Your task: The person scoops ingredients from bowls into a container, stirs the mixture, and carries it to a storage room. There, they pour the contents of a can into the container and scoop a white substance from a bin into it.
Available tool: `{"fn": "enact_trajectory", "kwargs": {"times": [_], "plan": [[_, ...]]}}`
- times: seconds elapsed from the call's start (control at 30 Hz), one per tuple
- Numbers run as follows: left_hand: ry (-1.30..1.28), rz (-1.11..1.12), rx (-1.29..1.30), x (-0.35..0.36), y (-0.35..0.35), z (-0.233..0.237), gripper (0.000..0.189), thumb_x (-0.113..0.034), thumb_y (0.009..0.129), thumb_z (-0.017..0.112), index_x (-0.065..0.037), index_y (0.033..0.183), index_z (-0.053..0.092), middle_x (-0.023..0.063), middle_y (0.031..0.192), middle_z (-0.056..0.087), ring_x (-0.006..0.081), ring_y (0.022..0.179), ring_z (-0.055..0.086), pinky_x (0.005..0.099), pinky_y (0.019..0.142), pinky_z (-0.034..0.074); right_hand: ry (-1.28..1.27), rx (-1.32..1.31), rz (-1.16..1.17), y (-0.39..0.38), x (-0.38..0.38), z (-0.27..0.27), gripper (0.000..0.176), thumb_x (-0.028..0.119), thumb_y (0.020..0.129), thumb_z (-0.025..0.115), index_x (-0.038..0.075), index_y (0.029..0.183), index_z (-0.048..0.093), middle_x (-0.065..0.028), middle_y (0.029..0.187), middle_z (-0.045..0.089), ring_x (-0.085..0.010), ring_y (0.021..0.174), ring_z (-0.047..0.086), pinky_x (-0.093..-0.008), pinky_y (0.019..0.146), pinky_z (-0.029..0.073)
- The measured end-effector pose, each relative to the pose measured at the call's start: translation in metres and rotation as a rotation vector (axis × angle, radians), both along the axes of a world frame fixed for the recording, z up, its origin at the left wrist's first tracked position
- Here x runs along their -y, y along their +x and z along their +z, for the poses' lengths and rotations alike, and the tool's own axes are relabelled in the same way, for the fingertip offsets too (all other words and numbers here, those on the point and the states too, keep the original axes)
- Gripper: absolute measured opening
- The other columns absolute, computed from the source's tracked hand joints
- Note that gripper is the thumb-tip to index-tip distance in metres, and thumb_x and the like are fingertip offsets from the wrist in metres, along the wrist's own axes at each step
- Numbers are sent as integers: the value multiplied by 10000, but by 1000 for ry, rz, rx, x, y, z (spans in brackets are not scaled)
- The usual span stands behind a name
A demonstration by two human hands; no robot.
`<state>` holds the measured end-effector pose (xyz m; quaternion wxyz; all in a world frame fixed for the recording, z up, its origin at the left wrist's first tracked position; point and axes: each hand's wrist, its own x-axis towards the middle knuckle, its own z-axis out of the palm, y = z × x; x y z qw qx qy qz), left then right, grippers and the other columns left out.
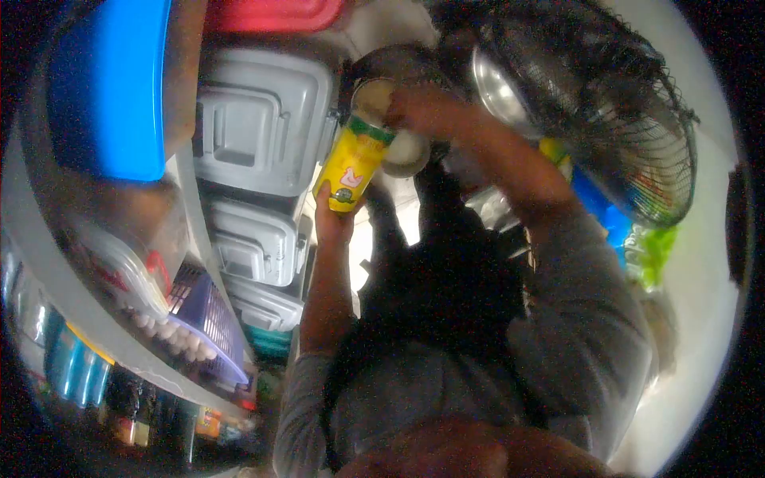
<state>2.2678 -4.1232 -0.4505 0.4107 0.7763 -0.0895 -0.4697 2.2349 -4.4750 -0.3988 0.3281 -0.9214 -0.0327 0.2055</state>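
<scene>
A tall yellow can (351,171) with a green band near its top leans away from me, its open mouth facing up. Beige contents or lining show inside the mouth. Around the can's lower end, my left hand (335,217) is closed with the fingers wrapped on its sides. My right hand (418,111) is at the can's rim, dark and blurred, its fingertips overlapping the mouth. What those fingers hold is hidden. Behind the can and under my right wrist appears a round pale container (406,155).
Grey lidded bins (267,179) line the left, beside a blue container (119,88) and a purple basket (211,319) near eggs (179,338) on a shelf. A red lid (275,12) is at the top. To the right are a metal bowl (502,92) and a wire-guarded fan (637,151).
</scene>
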Motion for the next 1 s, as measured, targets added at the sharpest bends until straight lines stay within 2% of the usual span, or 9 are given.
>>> {"fn": "enact_trajectory", "kwargs": {"times": [0.17, 0.33, 0.4, 0.53, 0.6, 0.63, 0.7, 0.83, 1.0], "plan": [[-100, -68, 76, -4, -2, -4, 496, -429, 1018, 394, -106, 1392, 434, 126, 1306, 555, 288, 1135, 593, 443, 810, 545, 28, 57, -168, -8, 34, 57, 285, 135, 791, 625, 166, 1054, 729, -119, 1068, 697, -329, 1017, 648, -464, 888, 519], [-32, -125, 120, -1, -5, 1, 517, -447, 1016, 390, -99, 1396, 430, 125, 1320, 548, 291, 1155, 582, 452, 837, 541, 24, -115, -128, -7, 31, 7, 255, 257, 877, 571, 143, 1042, 728, -169, 1039, 704, -359, 944, 681, -481, 839, 545], [-368, 501, -491, 2, -9, 3, 531, -456, 1008, 404, -95, 1396, 433, 122, 1325, 548, 291, 1156, 584, 445, 850, 539, 157, -180, -61, 8, 14, 10, 230, 202, 818, 609, 104, 993, 722, -167, 1030, 703, -344, 949, 676, -459, 844, 534], [-434, 581, -581, 12, -6, 18, 534, -453, 1001, 419, -87, 1390, 440, 122, 1320, 556, 284, 1153, 588, 426, 847, 538, 318, -233, 72, 24, -18, -45, 219, 168, 759, 653, 51, 935, 713, -179, 1004, 701, -336, 931, 676, -434, 826, 528], [-558, 900, -754, 43, 2, 59, 209, -183, 775, 662, -48, 934, 662, 154, 886, 644, 354, 822, 630, 474, 732, 502, 343, -223, 136, 27, -28, -65, 230, 188, 760, 659, 37, 926, 709, -194, 988, 701, -343, 908, 681, -431, 802, 534], [-557, 903, -753, 35, 2, 53, 209, -183, 775, 662, -48, 934, 662, 154, 886, 644, 354, 822, 630, 474, 732, 502, 342, -199, 144, 28, -29, -64, 227, 189, 763, 655, 30, 917, 707, -205, 983, 699, -349, 890, 683, -434, 790, 535], [-507, 565, -603, 17, 0, 31, 528, -420, 995, 443, -60, 1381, 443, 118, 1298, 573, 273, 1124, 607, 378, 809, 550, 335, -175, 155, 28, -27, -59, 226, 191, 767, 651, 24, 908, 705, -217, 978, 697, -354, 873, 686, -436, 778, 536], [-319, 302, -300, 8, -5, 6, 510, -416, 994, 445, -71, 1369, 448, 114, 1285, 578, 269, 1099, 616, 385, 784, 554, 160, -199, 32, 19, -7, 8, 245, 198, 785, 639, 91, 989, 724, -176, 1008, 704, -357, 917, 677, -449, 824, 530], [-453, 620, -618, 3, -6, -9, 439, -394, 1018, 411, -102, 1343, 456, 121, 1242, 585, 278, 1059, 616, 399, 762, 554, 147, -207, -131, 3, 26, 47, 294, 212, 832, 608, 167, 1099, 721, -145, 1028, 705, -345, 977, 664, -459, 872, 524]]}}
